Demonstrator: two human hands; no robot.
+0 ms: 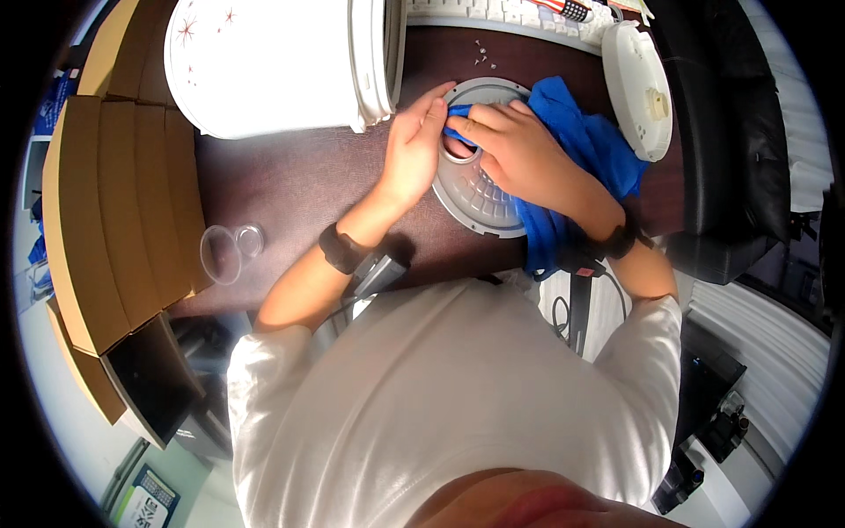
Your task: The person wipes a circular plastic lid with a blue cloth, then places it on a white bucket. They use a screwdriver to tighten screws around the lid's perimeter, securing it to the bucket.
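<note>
A round grey disc-shaped cover (502, 220) with a ring-edged hole and rows of slots stands in front of me over the dark table. My left hand (412, 154) grips its left edge, fingers closed along the rim. In my right hand (519, 150) is a bunched blue cloth (576, 128), its fingers closed and pressed on the disc beside the hole. Part of the cloth pokes out between my two hands, and the rest drapes over the disc's right side. Skin shows through the hole, but I cannot tell which fingers these are.
A large white appliance housing (273, 66) stands at the far left, with a white keyboard (493, 16) at the back. Several small screws (482, 58) lie beyond the disc. A white oval lid (629, 92) is at the right, clear round containers (222, 255) and cardboard boxes (123, 211) at the left.
</note>
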